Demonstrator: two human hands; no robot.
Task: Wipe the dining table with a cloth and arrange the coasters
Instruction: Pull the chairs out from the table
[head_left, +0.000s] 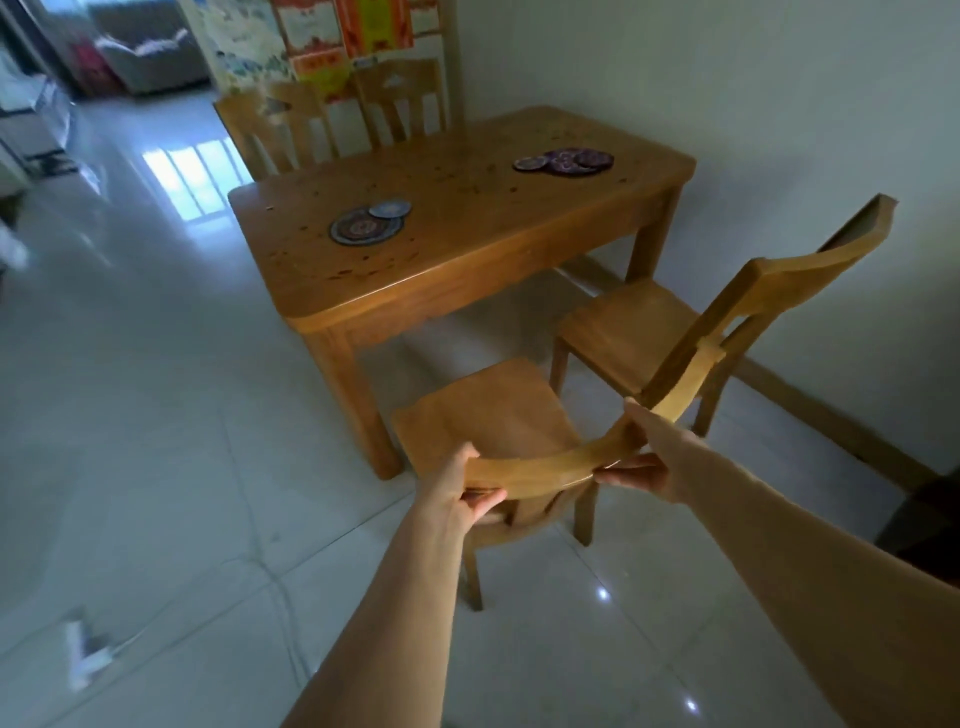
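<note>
My left hand (457, 493) is clamped on the left end of the rail (540, 465) atop the near chair (488, 415), fingers curled under and thumb over. My right hand (647, 470) is wrapped round the right end of the same rail. From where I sit this reads as clearing access, not the task proper, with the near chair standing just off the table's near corner. The table (467, 270) has dark specks scattered over its top, so I judge the wiping not yet begun. I can find no cloth anywhere in view. The coasters lie on the tabletop in two loose heaps, well apart, so the arranging is left to do as well. By my reckoning nothing of the task is done yet. Counting from the left, there is one table and four chairs. Two far chairs (275, 124) are tucked at the table's far left side, the near chair is in my hands, and the right chair (628, 332) stands beside the wall. The left heap (363, 231) holds two coasters, a large patterned one with a smaller one (389, 209) overlapping its far edge. The right heap (563, 160) is purple and overlapping. I make out at least four there, but cannot tell the exact number.
</note>
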